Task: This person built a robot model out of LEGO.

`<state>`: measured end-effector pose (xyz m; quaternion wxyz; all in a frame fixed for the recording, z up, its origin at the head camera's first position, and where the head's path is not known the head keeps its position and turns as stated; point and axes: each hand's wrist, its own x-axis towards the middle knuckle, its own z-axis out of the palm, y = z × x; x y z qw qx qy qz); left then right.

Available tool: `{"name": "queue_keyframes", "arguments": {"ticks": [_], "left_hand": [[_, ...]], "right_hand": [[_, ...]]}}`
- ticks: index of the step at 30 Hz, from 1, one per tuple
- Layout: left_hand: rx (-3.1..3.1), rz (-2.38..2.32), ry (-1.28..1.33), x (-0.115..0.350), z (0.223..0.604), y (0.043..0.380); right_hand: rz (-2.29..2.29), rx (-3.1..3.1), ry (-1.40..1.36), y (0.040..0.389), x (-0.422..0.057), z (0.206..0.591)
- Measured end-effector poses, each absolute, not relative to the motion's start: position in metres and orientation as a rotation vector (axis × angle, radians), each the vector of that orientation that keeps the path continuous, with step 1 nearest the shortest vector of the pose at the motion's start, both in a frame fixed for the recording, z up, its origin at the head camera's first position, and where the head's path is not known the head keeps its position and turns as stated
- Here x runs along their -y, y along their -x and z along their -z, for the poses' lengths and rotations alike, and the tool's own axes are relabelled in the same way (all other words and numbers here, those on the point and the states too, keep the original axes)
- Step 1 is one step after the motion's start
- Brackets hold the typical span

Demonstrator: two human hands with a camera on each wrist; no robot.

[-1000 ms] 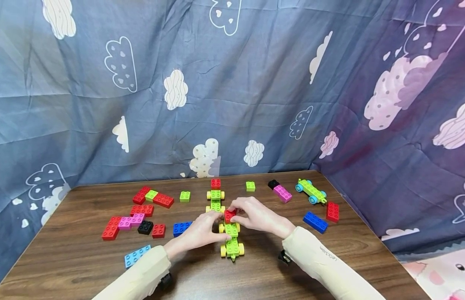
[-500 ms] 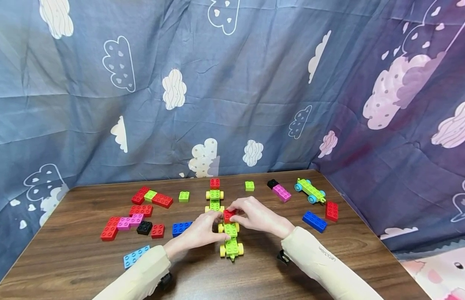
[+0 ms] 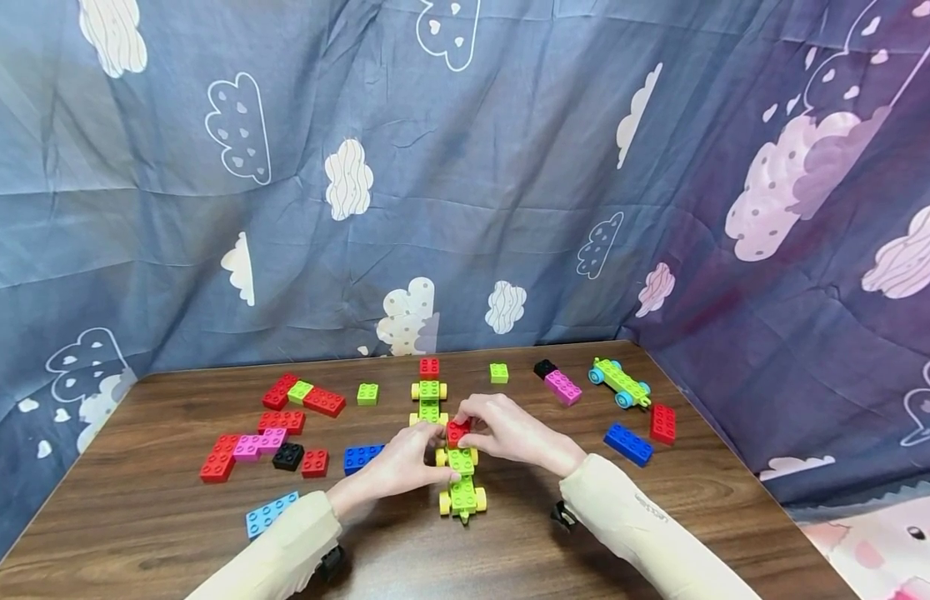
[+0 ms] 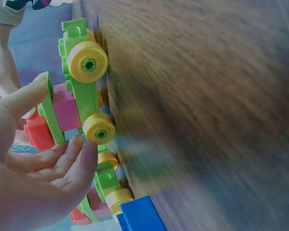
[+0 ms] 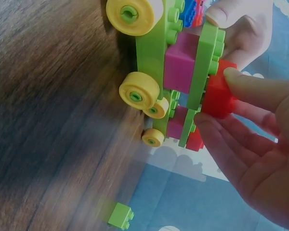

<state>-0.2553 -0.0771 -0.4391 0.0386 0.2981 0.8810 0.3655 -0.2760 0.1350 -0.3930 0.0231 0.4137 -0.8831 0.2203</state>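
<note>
My right hand (image 3: 506,429) pinches a red building brick (image 5: 218,98) between thumb and fingers. The brick sits at the far end of a lime green building plate (image 4: 51,118), which rests on a magenta brick (image 4: 67,108). Under these is a lime green wheeled base (image 3: 462,496) with yellow wheels, standing on the table. My left hand (image 3: 397,465) holds the plate lengthwise, its thumb at the near end and its fingers at the far end. Right behind stands a similar toy car (image 3: 429,408), also topped by a red brick (image 3: 430,368).
Left on the wooden table (image 3: 165,517) lie red, pink, black and green bricks, a blue brick (image 3: 362,458) and a light blue brick (image 3: 272,514). Rightward are a blue-wheeled green base (image 3: 620,382), a blue brick (image 3: 628,443) and a red brick (image 3: 663,423). A cloud-print curtain (image 3: 300,250) hangs behind.
</note>
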Motion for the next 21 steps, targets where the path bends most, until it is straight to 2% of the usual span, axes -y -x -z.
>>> {"name": "queue_keyframes", "arguments": {"ticks": [21], "left_hand": [[-2.684, -1.117, -0.864, 0.0769, 0.4386, 0.2543]], "right_hand": [[-0.778, 2.691, -1.273, 0.2770, -0.1373, 0.4008]]}}
